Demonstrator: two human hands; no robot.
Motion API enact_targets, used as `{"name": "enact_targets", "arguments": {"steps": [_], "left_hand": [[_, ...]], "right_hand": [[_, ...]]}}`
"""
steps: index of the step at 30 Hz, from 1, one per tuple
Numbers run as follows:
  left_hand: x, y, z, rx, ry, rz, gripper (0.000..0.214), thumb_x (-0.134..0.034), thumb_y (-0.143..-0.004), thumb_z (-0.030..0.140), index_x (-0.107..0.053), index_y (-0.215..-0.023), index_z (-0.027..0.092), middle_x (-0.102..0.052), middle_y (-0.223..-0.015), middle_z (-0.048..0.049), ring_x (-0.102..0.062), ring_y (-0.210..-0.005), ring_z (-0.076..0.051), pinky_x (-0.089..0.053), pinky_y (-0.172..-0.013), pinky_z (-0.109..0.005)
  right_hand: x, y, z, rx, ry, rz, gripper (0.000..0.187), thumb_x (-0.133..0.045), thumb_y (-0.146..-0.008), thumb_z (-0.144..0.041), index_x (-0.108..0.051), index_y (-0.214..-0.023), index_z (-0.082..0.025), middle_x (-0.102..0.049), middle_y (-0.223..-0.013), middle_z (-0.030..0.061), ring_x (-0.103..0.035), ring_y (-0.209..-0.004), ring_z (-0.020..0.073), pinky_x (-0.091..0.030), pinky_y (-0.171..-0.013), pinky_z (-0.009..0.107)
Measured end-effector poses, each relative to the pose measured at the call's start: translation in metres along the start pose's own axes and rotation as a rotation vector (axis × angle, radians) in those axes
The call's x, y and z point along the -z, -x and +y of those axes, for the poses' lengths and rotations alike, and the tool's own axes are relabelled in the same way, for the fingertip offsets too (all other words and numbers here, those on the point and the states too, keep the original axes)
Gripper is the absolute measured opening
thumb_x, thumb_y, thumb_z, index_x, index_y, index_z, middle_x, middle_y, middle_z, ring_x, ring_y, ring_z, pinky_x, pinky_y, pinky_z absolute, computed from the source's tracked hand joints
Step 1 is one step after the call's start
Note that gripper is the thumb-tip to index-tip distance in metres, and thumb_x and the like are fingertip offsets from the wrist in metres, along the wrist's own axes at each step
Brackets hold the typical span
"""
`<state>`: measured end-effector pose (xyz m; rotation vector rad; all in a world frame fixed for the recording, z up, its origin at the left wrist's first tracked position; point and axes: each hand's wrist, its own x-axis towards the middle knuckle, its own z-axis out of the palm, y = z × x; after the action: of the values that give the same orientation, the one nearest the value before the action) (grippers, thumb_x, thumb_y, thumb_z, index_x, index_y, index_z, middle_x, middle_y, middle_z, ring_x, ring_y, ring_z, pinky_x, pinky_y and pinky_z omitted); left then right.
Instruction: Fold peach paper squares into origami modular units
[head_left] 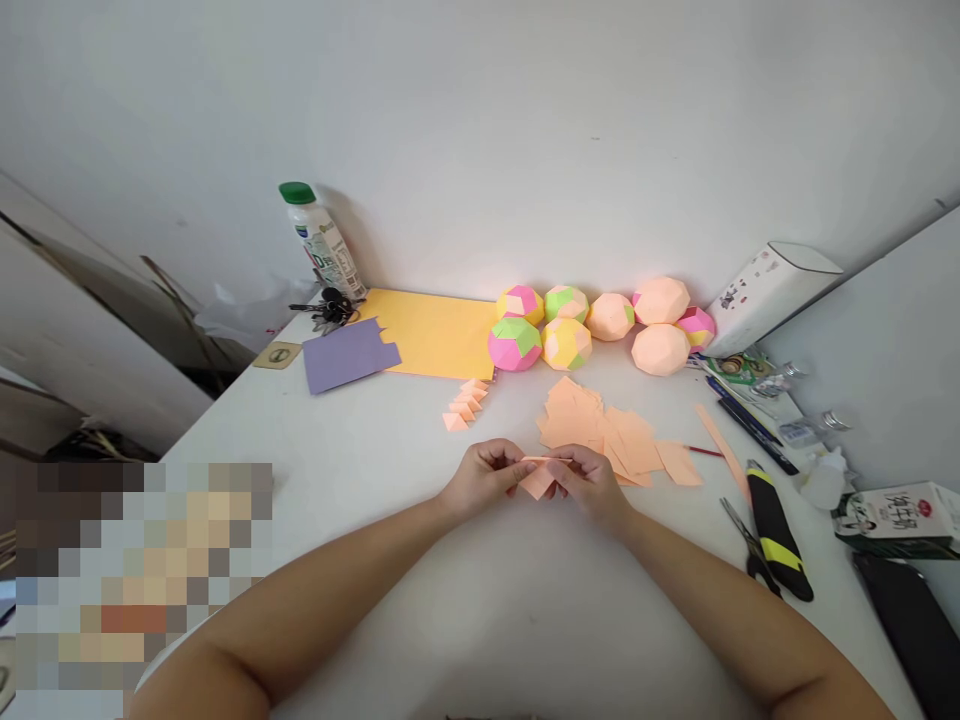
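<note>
Lying beyond the folded paper (pixel 538 484): peach pieces (pixel 592 430), paper balls (pixel 611 316).

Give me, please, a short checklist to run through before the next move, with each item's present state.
1. Folded piece held by both left hand and right hand: ok.
2. Its edges exactly aligned: cannot tell; fingers cover part.
3. Loose peach sheets neatly stacked: not ok, spread out.
4. Row of folded peach pieces apart from the hands: ok.
5. Scissors apart from the hands: ok.
</note>
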<state>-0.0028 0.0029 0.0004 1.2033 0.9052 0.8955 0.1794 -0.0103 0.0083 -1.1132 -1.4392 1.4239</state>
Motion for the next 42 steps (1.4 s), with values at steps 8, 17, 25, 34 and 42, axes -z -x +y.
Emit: {"name": "enact_targets", "arguments": {"steps": [8, 17, 25, 34, 42], "left_hand": [[-0.002, 0.004, 0.001, 0.001, -0.065, -0.111, 0.029, -0.061, -0.076, 0.039, -0.053, -0.066, 0.014, -0.049, -0.054, 0.0033, -0.044, -0.049, -0.007, -0.033, -0.045, -0.019], [-0.003, 0.004, 0.003, 0.036, -0.033, -0.073, 0.027, -0.063, -0.074, 0.04, -0.053, -0.071, 0.015, -0.054, -0.061, 0.0015, -0.051, -0.053, -0.009, -0.039, -0.049, -0.021], [-0.004, 0.004, 0.006, 0.039, -0.031, -0.091, 0.023, -0.062, -0.076, 0.036, -0.053, -0.074, 0.015, -0.054, -0.062, 0.0021, -0.05, -0.053, -0.008, -0.039, -0.049, -0.021], [-0.004, 0.005, 0.008, 0.039, -0.045, -0.156, 0.026, -0.059, -0.077, 0.04, -0.052, -0.073, 0.015, -0.054, -0.061, 0.0017, -0.049, -0.054, -0.009, -0.038, -0.05, -0.022], [-0.001, 0.005, 0.009, 0.031, 0.014, -0.132, 0.026, -0.058, -0.078, 0.039, -0.049, -0.07, 0.016, -0.051, -0.062, 0.0018, -0.05, -0.055, -0.009, -0.039, -0.052, -0.022]], "right_hand": [[0.001, -0.001, 0.002, -0.009, 0.059, -0.036, 0.018, -0.06, -0.079, -0.034, -0.067, -0.082, -0.018, -0.063, -0.068, 0.0019, -0.056, -0.059, 0.0122, -0.043, -0.052, 0.023], [-0.001, 0.001, 0.0, 0.006, 0.066, -0.003, 0.021, -0.059, -0.079, -0.036, -0.067, -0.079, -0.017, -0.061, -0.067, 0.0023, -0.055, -0.058, 0.0128, -0.044, -0.051, 0.024], [-0.001, 0.001, -0.002, 0.008, 0.096, -0.012, 0.018, -0.058, -0.08, -0.034, -0.067, -0.08, -0.018, -0.061, -0.067, 0.0016, -0.054, -0.06, 0.0124, -0.043, -0.054, 0.024], [0.0, 0.002, -0.003, 0.034, 0.169, -0.025, 0.02, -0.057, -0.08, -0.034, -0.067, -0.078, -0.017, -0.06, -0.066, 0.0015, -0.053, -0.059, 0.0129, -0.042, -0.054, 0.025], [-0.001, 0.002, -0.005, 0.027, 0.166, -0.035, 0.021, -0.056, -0.081, -0.037, -0.065, -0.077, -0.018, -0.057, -0.065, 0.0014, -0.05, -0.058, 0.0124, -0.042, -0.053, 0.025]]}}
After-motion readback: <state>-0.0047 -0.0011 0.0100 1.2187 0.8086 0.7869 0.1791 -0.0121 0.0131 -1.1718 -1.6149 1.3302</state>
